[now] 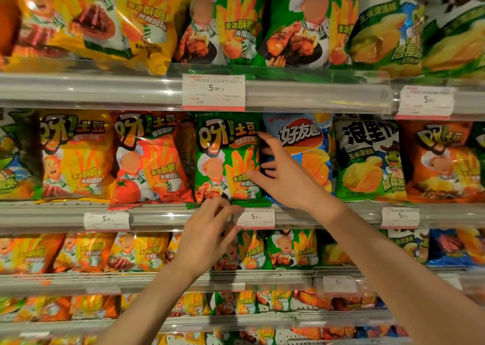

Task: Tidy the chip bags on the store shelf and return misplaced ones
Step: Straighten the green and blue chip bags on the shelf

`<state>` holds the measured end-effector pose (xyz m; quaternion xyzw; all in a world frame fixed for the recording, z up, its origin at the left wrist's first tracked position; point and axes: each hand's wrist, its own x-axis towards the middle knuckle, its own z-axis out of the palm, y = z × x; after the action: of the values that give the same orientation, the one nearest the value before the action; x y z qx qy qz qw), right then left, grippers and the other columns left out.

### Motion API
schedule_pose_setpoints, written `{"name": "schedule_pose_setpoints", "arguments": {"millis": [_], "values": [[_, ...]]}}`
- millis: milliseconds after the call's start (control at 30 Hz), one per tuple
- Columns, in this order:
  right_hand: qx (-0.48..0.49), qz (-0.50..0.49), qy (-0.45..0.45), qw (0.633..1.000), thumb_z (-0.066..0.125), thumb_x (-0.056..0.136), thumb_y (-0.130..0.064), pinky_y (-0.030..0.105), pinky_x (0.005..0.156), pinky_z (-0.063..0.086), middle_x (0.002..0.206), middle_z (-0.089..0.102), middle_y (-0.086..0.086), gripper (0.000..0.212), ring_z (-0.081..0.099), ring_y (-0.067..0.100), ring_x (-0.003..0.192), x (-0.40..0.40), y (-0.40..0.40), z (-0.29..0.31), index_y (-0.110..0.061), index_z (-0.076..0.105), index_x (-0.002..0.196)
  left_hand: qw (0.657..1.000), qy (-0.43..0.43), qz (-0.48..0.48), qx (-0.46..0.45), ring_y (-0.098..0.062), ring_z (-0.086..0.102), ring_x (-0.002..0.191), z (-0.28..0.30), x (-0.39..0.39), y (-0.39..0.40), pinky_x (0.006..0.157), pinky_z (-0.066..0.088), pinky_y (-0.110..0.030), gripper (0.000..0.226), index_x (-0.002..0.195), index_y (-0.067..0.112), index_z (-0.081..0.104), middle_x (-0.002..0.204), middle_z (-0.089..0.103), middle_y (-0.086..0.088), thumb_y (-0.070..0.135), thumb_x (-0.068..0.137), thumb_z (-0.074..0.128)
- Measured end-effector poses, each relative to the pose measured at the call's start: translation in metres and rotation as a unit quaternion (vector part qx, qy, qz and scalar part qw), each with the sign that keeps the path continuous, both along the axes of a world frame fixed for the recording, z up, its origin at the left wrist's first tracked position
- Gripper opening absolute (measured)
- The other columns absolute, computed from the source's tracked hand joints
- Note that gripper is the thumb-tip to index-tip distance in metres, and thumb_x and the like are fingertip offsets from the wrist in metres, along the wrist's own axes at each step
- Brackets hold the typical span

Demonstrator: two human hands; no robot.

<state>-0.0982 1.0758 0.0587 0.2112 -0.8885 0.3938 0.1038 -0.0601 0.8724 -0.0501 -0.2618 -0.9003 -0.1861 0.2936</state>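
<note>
A green chip bag (223, 145) stands upright in the middle shelf row, between a red bag (154, 161) and a blue bag (301, 137). My right hand (283, 177) grips the green bag's right edge. Its thumb lies on the bag's front and its fingers reach into the dark gap beside the blue bag. My left hand (210, 232) is below, with loosely bent fingertips touching the green bag's bottom seam. Its thumb hangs apart in front of the shelf rail.
The shelf rail (162, 218) carries price tags (256, 217). Yellow (76, 156), green-and-white (367, 161) and orange (441, 161) bags fill the same row. More bags crowd the shelf above (223, 24) and the shelves below (291, 247).
</note>
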Motion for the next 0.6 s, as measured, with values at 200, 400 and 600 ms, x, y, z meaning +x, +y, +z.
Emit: {"name": "schedule_pose_setpoints", "arguments": {"millis": [200, 400, 600], "values": [[-0.079, 0.019, -0.043, 0.996, 0.086, 0.077, -0.023, 0.036, 0.11, 0.044, 0.146, 0.047, -0.001, 0.103, 0.049, 0.016, 0.131, -0.034, -0.022, 0.005, -0.029, 0.021, 0.156, 1.0, -0.009, 0.0, 0.0, -0.015, 0.052, 0.096, -0.002, 0.0, -0.002, 0.066, 0.049, -0.031, 0.034, 0.123, 0.024, 0.06, 0.108, 0.051, 0.007, 0.033, 0.091, 0.068], [-0.148, 0.018, -0.007, 0.989, 0.088, 0.074, -0.015, 0.028, 0.1, 0.051, 0.139, 0.051, -0.008, 0.097, 0.055, 0.01, 0.123, -0.036, -0.026, -0.002, -0.038, 0.031, 0.149, 1.0, -0.021, 0.001, 0.011, -0.013, 0.052, 0.098, -0.002, 0.0, -0.002, 0.065, 0.049, -0.028, 0.035, 0.124, 0.026, 0.06, 0.108, 0.051, 0.008, 0.036, 0.091, 0.065], [-0.126, 0.002, -0.002, 0.992, 0.084, 0.08, -0.018, -0.001, 0.08, 0.041, 0.137, 0.042, -0.017, 0.1, 0.046, 0.002, 0.122, -0.036, -0.027, -0.004, -0.035, 0.022, 0.155, 1.0, -0.024, 0.007, 0.013, -0.012, 0.052, 0.094, -0.001, 0.0, -0.001, 0.063, 0.044, -0.024, 0.035, 0.122, 0.026, 0.061, 0.106, 0.051, 0.007, 0.037, 0.089, 0.067]]}}
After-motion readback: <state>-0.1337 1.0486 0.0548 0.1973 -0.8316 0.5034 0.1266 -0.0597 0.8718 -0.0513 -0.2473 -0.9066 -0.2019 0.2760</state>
